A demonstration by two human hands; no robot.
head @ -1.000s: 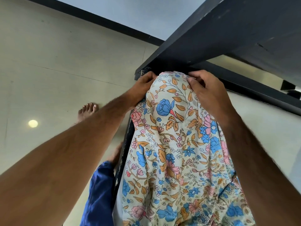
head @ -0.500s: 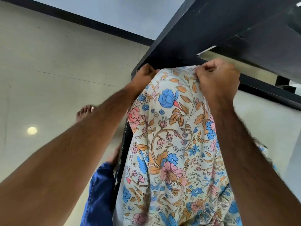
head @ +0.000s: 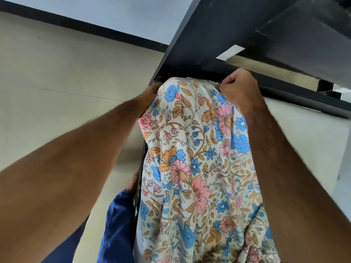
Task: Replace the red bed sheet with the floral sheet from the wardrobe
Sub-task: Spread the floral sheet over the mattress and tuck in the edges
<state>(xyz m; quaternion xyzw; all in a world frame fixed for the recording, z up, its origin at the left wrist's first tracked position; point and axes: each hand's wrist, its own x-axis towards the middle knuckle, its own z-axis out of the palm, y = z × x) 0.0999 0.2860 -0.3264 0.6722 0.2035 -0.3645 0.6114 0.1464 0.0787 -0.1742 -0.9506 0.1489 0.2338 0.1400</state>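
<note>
We look down along both our bare forearms at the cream cotton sheet printed with blue, pink and orange flowers (head: 191, 168), which is stretched over the corner of the mattress and fills the lower middle of the view. The black wooden bed frame (head: 218, 35) is our landmark: its wide dark rail runs from the top right down to a corner joint just above the top edge of the floral sheet, and a second dark rail leaves that corner toward the right edge. Our right hand (head: 237, 90) sits directly below that second rail, fingers curled into a tight fist that pinches the sheet's upper right edge against the frame. Our left hand (head: 152, 95) lies just left of the frame's corner, pressed against the sheet's upper left edge; the cloth covers its fingers, so we cannot tell whether they are curled round the fabric or lying flat. The floral sheet hangs from the frame's corner down toward us in soft folds. Left of the frame spreads the pale beige tiled floor (head: 57, 92), bordered at the top by a black skirting strip (head: 85, 29). Below the frame, beside the sheet's left side, our blue trouser leg (head: 115, 228) shows.
</note>
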